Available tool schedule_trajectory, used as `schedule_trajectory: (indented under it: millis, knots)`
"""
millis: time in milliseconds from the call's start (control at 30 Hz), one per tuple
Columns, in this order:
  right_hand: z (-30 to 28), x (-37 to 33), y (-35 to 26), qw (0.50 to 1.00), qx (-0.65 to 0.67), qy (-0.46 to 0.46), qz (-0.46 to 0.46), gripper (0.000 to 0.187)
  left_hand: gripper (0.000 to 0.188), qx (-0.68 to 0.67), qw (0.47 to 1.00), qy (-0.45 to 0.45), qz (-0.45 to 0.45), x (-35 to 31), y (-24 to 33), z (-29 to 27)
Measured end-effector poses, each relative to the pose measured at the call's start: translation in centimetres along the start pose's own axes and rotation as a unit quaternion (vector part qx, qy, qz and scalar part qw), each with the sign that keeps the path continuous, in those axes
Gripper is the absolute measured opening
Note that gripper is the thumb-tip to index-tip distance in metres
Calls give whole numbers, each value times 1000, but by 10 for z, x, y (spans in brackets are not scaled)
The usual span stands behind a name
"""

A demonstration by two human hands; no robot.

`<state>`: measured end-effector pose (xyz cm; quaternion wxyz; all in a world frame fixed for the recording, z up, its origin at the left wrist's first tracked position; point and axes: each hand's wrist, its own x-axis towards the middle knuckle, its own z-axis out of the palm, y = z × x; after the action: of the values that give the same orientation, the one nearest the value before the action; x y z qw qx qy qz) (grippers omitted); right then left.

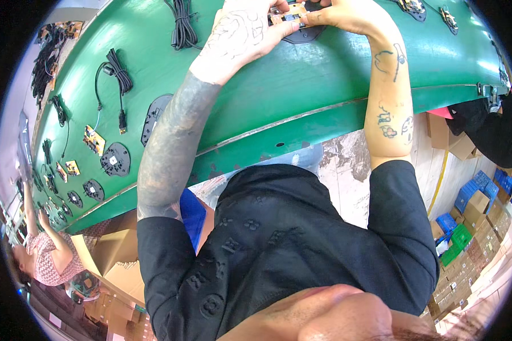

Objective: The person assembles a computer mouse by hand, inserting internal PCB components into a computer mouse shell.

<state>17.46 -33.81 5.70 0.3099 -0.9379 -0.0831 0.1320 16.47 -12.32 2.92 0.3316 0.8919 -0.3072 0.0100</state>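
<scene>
At the top edge, my left hand [247,25] and my right hand [350,16] meet over a small orange-brown circuit board [289,15]. Fingers and thumbs of both hands are closed on the board's edges from either side. Beneath it lies a black plastic mouse base [304,36], partly covered by the board and my hands. Whether the board is seated in the base, I cannot tell. Left of my left hand lies a bundled black cable [182,28]. Another black base [155,118] is half hidden behind my left forearm.
The green work surface [301,85] holds a coiled USB cable [117,74], a loose board [94,140] and a black base [115,159] at left. More parts [411,8] lie far right. Another person [54,256] works at far left. Cardboard boxes [116,267] and blue crates [475,190] stand below.
</scene>
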Motion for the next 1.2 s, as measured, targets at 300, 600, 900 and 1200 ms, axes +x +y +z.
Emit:
schedule_trajectory:
  millis: [300,600,900,1200]
  knots:
    - [-9,1,38,997,-16,-80,-16,44,60,19,997,68,40,-42,11,-30]
    - [11,2,-21,965,5,258,-42,29,33,80,943,213,-243,-262,-2,-99]
    - [105,13,-150,938,-72,44,-337,18,51,164,944,192,-214,-269,2,-80]
    - [185,67,-228,891,-132,59,-430,34,47,198,951,165,-169,-236,-9,-61]
